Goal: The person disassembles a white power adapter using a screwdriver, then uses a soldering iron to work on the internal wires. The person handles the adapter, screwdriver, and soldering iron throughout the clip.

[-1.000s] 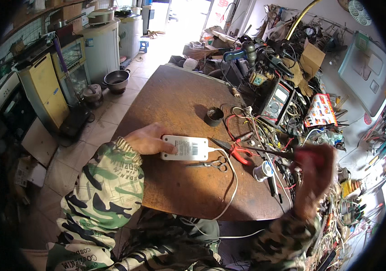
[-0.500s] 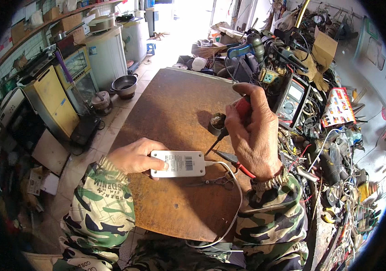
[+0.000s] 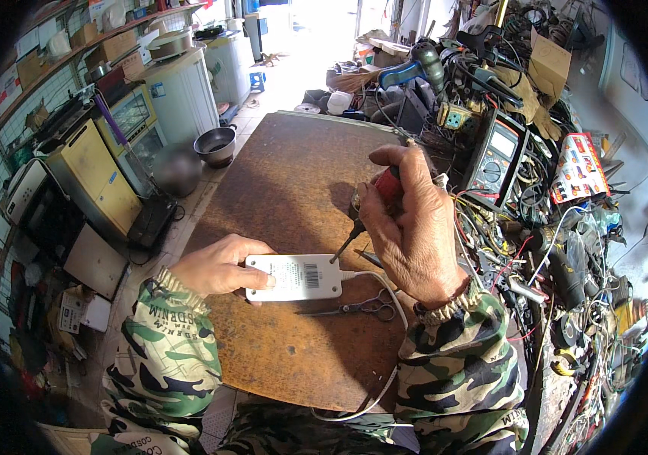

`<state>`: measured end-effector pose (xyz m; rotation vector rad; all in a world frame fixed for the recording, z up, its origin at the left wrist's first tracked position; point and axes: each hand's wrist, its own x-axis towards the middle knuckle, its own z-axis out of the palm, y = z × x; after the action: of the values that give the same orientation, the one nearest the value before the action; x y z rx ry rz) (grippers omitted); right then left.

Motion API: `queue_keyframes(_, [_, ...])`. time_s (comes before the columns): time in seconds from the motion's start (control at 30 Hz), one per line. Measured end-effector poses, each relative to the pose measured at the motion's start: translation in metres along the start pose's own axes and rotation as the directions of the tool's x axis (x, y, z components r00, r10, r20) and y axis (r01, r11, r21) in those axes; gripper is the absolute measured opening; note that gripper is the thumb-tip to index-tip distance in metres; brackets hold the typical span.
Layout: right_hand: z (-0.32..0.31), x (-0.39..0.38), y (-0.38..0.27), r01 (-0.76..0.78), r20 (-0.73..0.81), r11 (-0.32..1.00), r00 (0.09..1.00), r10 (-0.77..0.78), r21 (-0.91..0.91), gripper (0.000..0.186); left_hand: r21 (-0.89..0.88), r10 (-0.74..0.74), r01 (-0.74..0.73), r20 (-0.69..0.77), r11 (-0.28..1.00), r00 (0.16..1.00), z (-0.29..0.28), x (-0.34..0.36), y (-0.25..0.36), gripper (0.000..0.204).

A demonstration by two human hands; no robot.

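My left hand [image 3: 221, 265] grips the left end of a white power strip [image 3: 295, 277], thumb on top. Its labelled back faces up, with screw holes at the corners, and a white cord [image 3: 401, 334] leaves its right end and loops down toward my lap. My right hand [image 3: 415, 216] is wrapped round the red handle of a screwdriver [image 3: 349, 236]. The dark shaft slants down, its tip at the strip's upper right corner hole. Scissors [image 3: 369, 307] lie on the table just below the strip. Pliers [image 3: 369, 258] are mostly hidden behind my right hand.
The worn brown wooden table [image 3: 263, 182] lies under my hands. A small round container [image 3: 356, 197] is partly hidden by my right hand. To the right, a multimeter [image 3: 497, 163] rests on piled cables and tools. Cabinets [image 3: 96, 178] and a dark pot [image 3: 215, 144] stand at left.
My right hand has moved slightly left and brought the screwdriver tip from beside the power strip onto its upper right corner. The left hand still holds the strip.
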<state>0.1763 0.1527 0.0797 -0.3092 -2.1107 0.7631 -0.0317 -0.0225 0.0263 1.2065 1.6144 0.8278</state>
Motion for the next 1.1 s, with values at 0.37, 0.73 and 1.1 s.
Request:
queue_keyframes(0.37, [-0.005, 0.0, -0.006, 0.015, 0.1, 0.998, 0.995, -0.01, -0.054, 0.034, -0.07, 0.03, -0.028, 0.027, 0.997, 0.999, 0.0, 0.001, -0.003, 0.038])
queue_keyframes(0.73, [-0.006, 0.005, 0.0, 0.085, 0.154, 0.992, 0.986, -0.069, -0.095, 0.056, -0.177, 0.055, -0.053, 0.006, 0.983, 0.998, 0.007, -0.001, 0.005, 0.05])
queue_keyframes(1.1, [-0.001, 0.005, 0.008, 0.063, 0.014, 0.985, 0.998, -0.062, -0.162, 0.044, -0.219, -0.016, 0.016, 0.001, 0.976, 1.0, 0.007, -0.001, 0.004, 0.051])
